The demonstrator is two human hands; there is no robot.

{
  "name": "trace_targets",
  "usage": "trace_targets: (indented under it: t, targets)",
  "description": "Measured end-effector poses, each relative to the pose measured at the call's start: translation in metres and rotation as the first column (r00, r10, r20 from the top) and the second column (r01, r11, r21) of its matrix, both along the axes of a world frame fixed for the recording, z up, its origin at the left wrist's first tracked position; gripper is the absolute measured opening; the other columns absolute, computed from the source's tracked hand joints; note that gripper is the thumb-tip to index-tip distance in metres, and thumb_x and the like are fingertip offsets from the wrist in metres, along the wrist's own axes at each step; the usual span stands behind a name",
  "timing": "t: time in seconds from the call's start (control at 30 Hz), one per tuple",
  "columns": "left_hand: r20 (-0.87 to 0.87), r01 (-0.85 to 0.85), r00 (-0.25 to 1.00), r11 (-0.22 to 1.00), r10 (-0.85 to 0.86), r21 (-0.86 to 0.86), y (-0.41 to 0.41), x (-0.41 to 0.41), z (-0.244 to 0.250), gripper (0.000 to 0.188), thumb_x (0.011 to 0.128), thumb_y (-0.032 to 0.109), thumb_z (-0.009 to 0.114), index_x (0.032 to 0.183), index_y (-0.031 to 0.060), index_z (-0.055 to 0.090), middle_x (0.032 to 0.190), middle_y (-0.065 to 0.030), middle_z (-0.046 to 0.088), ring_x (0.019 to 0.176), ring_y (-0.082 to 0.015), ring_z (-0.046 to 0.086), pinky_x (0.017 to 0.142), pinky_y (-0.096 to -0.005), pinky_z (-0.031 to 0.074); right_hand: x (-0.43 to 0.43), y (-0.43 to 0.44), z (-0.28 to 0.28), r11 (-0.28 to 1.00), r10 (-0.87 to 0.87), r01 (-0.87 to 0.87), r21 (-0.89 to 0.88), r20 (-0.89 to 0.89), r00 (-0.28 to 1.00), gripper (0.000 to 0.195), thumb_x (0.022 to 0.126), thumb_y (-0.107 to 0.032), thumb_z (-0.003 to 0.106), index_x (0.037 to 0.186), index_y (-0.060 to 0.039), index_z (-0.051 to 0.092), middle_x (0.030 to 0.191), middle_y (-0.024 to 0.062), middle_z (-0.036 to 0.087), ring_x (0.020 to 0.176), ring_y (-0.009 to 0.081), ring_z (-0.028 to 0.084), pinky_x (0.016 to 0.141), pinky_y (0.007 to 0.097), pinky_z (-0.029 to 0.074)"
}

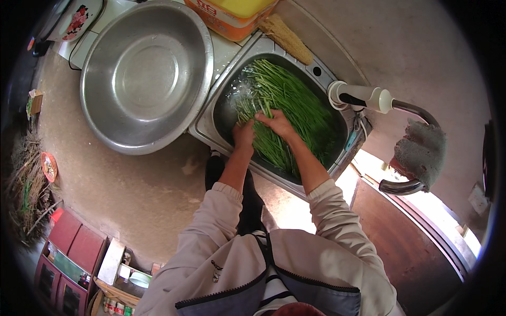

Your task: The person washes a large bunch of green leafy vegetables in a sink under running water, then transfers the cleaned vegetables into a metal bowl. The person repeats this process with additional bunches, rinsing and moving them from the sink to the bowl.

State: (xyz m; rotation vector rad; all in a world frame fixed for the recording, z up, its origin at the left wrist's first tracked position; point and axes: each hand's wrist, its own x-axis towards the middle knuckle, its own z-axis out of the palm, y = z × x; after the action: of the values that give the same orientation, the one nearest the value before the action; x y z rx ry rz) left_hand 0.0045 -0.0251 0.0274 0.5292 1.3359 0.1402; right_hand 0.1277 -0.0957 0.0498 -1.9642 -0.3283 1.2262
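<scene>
Long, thin green stalks [292, 98], which look like garlic chives, lie partly under water in a stainless steel sink basin [340, 118]. My right hand [280, 125] pinches some of the stalks between thumb and fingers near the middle of the pile. Close beside it, my left hand [243, 137] grips the pale stem ends at the basin's left side; its lower fingers are partly hidden. Bubbles and glints show on the water above my left hand.
A large, shallow metal basin [146, 75] stands left of the sink. A dried loofah [286, 38] lies on the sink's back rim near an orange box [233, 19]. The white faucet body [359, 94] has a curved metal spout with a grey cloth [421, 148] on it.
</scene>
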Motion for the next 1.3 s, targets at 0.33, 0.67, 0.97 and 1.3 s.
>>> trace_targets:
  t: [0.33, 0.67, 0.97, 1.3]
  targets:
    - [-0.133, 0.004, 0.991, 0.989, 0.015, 0.145, -0.005, 0.001, -0.013, 0.042, 0.081, 0.022, 0.072, 0.118, 0.0058, 0.059, 0.107, -0.0089, 0.061, 0.090, -0.0252, 0.058, 0.070, -0.0426, 0.046, 0.001, -0.005, -0.019, 0.998, -0.013, 0.013, -0.065, -0.008, 1.000, 0.034, 0.086, -0.033, 0.069, 0.104, -0.0043, 0.070, 0.085, 0.0033, 0.067, 0.077, 0.0115, 0.058, 0.073, 0.0296, 0.048]
    - [-0.141, 0.028, 0.990, 0.993, -0.012, 0.114, -0.011, 0.001, -0.022, 0.048, 0.088, 0.019, 0.060, 0.133, 0.0046, 0.047, 0.127, -0.0168, 0.052, 0.112, -0.0382, 0.052, 0.084, -0.0514, 0.041, -0.003, -0.009, -0.033, 0.945, 0.326, -0.310, -0.103, 0.275, 0.904, 0.038, 0.086, -0.036, 0.068, 0.108, -0.0053, 0.067, 0.091, 0.0064, 0.069, 0.082, 0.0162, 0.061, 0.079, 0.0310, 0.048]
    - [-0.220, -0.047, 0.975, 0.991, 0.018, -0.125, 0.004, 0.005, 0.016, 0.075, 0.090, 0.028, 0.062, 0.148, 0.0125, 0.017, 0.150, -0.0159, 0.022, 0.133, -0.0379, 0.031, 0.111, -0.0565, 0.035, 0.002, -0.013, -0.006, 0.995, 0.054, -0.052, 0.083, -0.028, 0.998, 0.031, 0.091, -0.031, 0.063, 0.105, -0.0037, 0.068, 0.093, 0.0041, 0.068, 0.088, 0.0107, 0.057, 0.082, 0.0278, 0.046]
    - [-0.137, -0.053, 0.990, 0.977, 0.025, -0.206, 0.004, 0.005, 0.004, 0.079, 0.089, 0.024, 0.065, 0.148, 0.0116, 0.015, 0.151, -0.0158, 0.021, 0.135, -0.0381, 0.028, 0.108, -0.0546, 0.034, 0.007, -0.005, 0.038, 0.969, -0.223, 0.246, 0.008, -0.391, 0.893, 0.034, 0.086, -0.021, 0.064, 0.113, 0.0002, 0.063, 0.097, 0.0061, 0.065, 0.085, 0.0147, 0.061, 0.078, 0.0298, 0.050]
